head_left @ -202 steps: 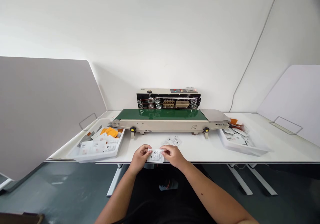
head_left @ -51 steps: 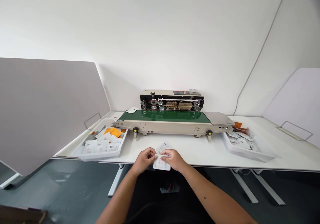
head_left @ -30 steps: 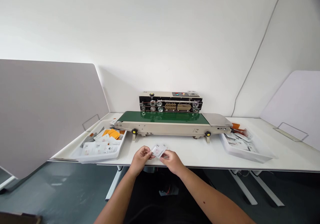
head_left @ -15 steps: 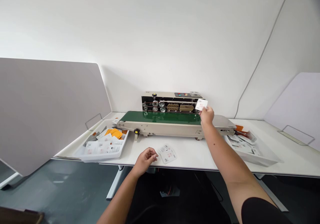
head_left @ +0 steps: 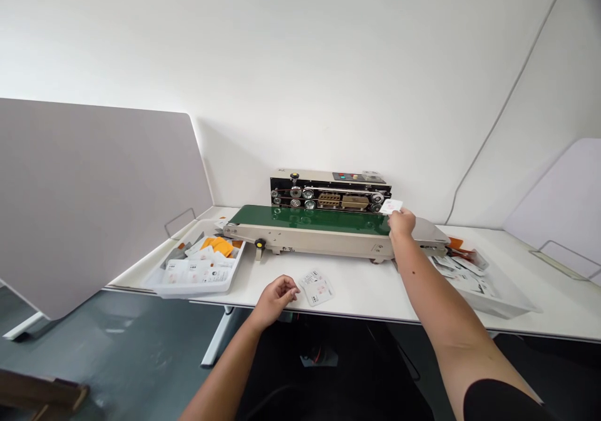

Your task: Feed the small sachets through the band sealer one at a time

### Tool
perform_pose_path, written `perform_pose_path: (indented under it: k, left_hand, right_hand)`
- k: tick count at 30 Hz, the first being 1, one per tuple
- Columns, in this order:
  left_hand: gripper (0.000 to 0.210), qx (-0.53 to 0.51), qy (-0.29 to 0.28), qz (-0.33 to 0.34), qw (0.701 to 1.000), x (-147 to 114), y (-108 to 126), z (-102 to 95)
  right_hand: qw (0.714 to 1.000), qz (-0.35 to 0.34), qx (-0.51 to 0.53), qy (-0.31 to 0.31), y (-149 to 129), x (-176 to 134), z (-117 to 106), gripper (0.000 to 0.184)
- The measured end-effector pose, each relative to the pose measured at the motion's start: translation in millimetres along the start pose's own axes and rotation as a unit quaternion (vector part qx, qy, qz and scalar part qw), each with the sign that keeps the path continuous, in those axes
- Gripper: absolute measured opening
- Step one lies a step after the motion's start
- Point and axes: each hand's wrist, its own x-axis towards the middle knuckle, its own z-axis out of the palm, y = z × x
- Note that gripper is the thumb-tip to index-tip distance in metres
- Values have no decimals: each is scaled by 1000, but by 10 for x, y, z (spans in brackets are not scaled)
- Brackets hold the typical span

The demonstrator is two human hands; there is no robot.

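Note:
My right hand [head_left: 402, 222] pinches a small white printed packet [head_left: 390, 206]. It holds the packet at the right end of a band sealing machine [head_left: 331, 190], above the green conveyor belt [head_left: 310, 219]. My left hand [head_left: 278, 297] rests near the table's front edge, fingers loosely curled, and nothing shows in it. Right beside its fingertips, several white printed packets [head_left: 318, 289] lie overlapping on the white table [head_left: 361, 289].
A white tray [head_left: 188, 291] of white and orange packets stands to the left of the machine. On the right, another tray [head_left: 507, 305] holds more packets. Grey panels [head_left: 103, 189] flank the table, and a cable [head_left: 507, 104] runs down the wall.
My right hand has moved slightly right and down with the packet, which now lies flatter. The view has shifted slightly. My left hand stays beside the packets on the table.

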Motion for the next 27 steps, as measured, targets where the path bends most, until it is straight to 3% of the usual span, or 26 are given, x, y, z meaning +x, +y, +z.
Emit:
perform_pose_path:
  k: [3,9,15,17,20,21,23,25,27]
  left_hand:
    - [30,3,-2,-4,1000,4,12,1]
    - [29,14,6,-1,1000,-1,-1,-6]
    - [28,36,0,5,999,-1,12,-13]
    - [28,56,6,15,998,3,20,-6]
    - [27,115,11,27,993,8,29,9]
    - [26,137,10,32,990,8,32,12]
    - [25,185,1,55,981,5,44,13]
    - [27,242,-22,96,965,-2,63,8]
    - [41,303,-60,131,942,-8,81,9]
  right_hand:
    - [997,60,16,-50,-25,-47,52,21]
    - [982,124,23,-142,-170,-153,381,11]
    - [981,121,10,-153,-294,-241,480,16]
    - [991,70,-1,-115,-295,-374,404,28]
    - [990,-126,-46,-36,-203,-856,234,38]
    - [978,-194,-66,-47,-140,-1092,173,38]
    - [938,-265,-99,-201,25,-1622,52,38]
    - [841,-325,-159,-403,213,-2120,-60,45]
    - [754,-335,-234,-514,376,-2482,-144,69]
